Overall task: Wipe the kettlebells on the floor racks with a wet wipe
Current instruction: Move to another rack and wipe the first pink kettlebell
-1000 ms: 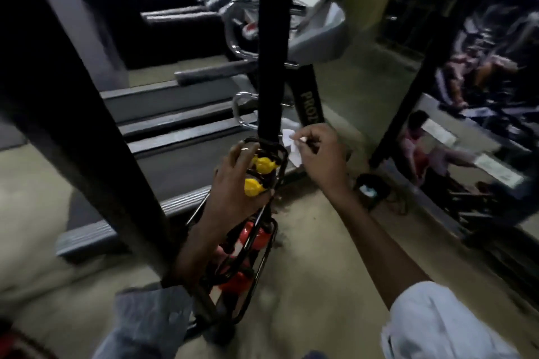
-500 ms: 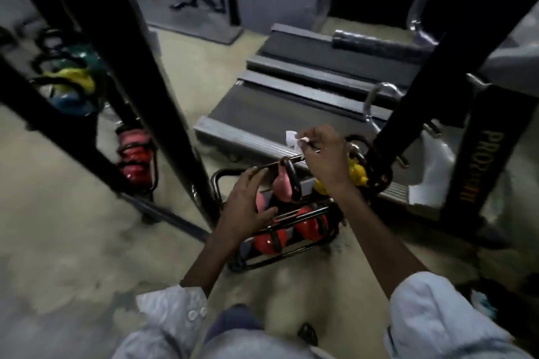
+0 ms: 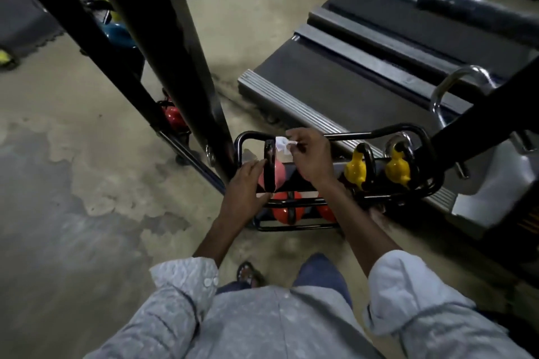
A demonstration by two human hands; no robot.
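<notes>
Pinched wet wipe (image 3: pixel 283 145) in right hand (image 3: pixel 309 159), just beside the handle (image 3: pixel 269 163) top; held pink kettlebell (image 3: pixel 277 174) in left hand (image 3: pixel 243 188), just below that pinch, on the floor rack (image 3: pixel 350 134).

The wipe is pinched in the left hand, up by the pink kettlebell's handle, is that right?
Not quite. The right hand pinches the wipe by the handle of the pink kettlebell. The left hand holds that kettlebell. The head view shows it.
</notes>
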